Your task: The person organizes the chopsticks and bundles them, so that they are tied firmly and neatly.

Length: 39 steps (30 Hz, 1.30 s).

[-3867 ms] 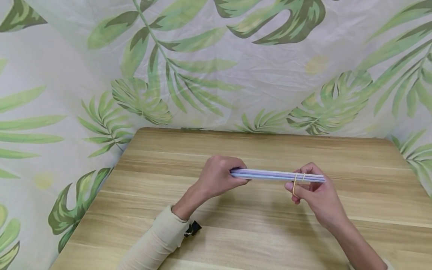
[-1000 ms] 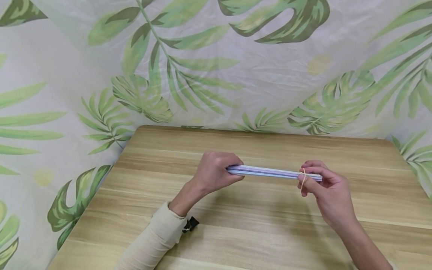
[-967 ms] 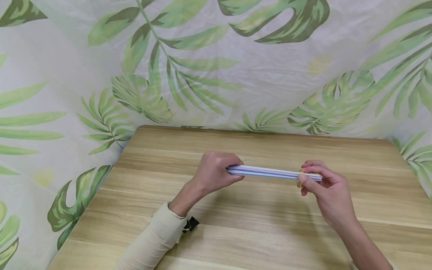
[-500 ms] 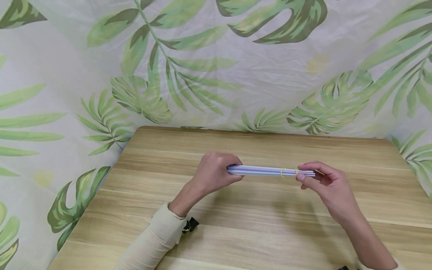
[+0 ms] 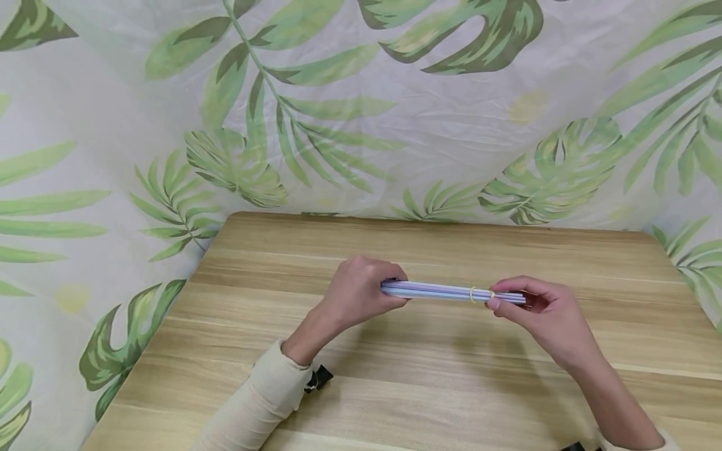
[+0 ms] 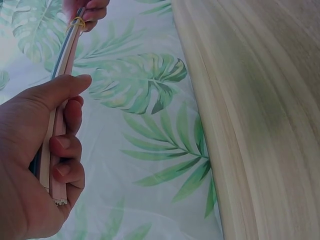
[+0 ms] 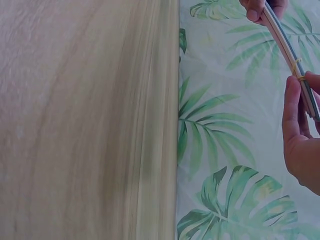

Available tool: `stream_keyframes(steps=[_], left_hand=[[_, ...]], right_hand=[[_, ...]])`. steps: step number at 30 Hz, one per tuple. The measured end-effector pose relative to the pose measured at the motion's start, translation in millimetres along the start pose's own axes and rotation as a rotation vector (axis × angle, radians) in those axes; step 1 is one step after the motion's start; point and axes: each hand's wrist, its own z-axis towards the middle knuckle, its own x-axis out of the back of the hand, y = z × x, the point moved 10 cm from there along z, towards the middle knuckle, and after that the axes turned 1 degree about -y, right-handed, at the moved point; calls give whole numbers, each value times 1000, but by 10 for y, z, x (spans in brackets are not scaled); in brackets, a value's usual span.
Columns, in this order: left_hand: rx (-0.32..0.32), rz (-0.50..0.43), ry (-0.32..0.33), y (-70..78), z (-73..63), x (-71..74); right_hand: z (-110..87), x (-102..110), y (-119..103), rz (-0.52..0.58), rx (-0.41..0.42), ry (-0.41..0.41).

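Observation:
A bundle of long slender pastel strips (image 5: pixel 434 290), white, lilac and blue, is held level above the wooden table. My left hand (image 5: pixel 358 291) grips its left end; in the left wrist view the curled fingers (image 6: pixel 67 145) wrap it, and pinkish and dark strips show as well. A yellow rubber band (image 5: pixel 472 294) circles the bundle in two loops toward the right end. At the right-hand loop, thumb and fingertips of my right hand (image 5: pixel 555 313) pinch the band against the strips. The strips' right ends stick out past this pinch, below the palm.
The wooden table (image 5: pixel 429 388) spreads beneath both hands. Behind it hangs a leaf-patterned cloth (image 5: pixel 350 156), close along the back edge. A black clip-like piece (image 5: pixel 318 379) shows at the left sleeve's cuff.
The rubber band was stretched over the right thumb and fingers; it now lies in two loops round the strips. The right fingertips have shifted left along the bundle. The left hand keeps its grip.

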Motion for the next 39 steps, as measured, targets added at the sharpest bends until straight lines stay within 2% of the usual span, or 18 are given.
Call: stream_keyframes(steps=[3,9,11,18,25,29,33,39], left_hand=[[-10,12,6,32,-5,-8],[-46,52,1,138,-12,-55],[-46,56,-6,148,-15,-73],[-39,42,1,136,-8,-52],[-31,15,25,105,-8,-5],[-33,3,26,111,-1,-4],[-36,-2,31,117,-1,-6],[-43,8,38,132,-13,-22]], right_hand=[[-9,-17,0,-38,-8,14],[-36,-133,63,-205,-53,5],[-41,-162,80,-219,-64,-5],[-40,-105,23,-210,-42,-17],[-32,-78,-57,-55,19,-64],[-35,-89,-70,-3,47,-86],[-38,-71,-58,-19,35,-67],[-34,-46,-34,-144,6,1]])
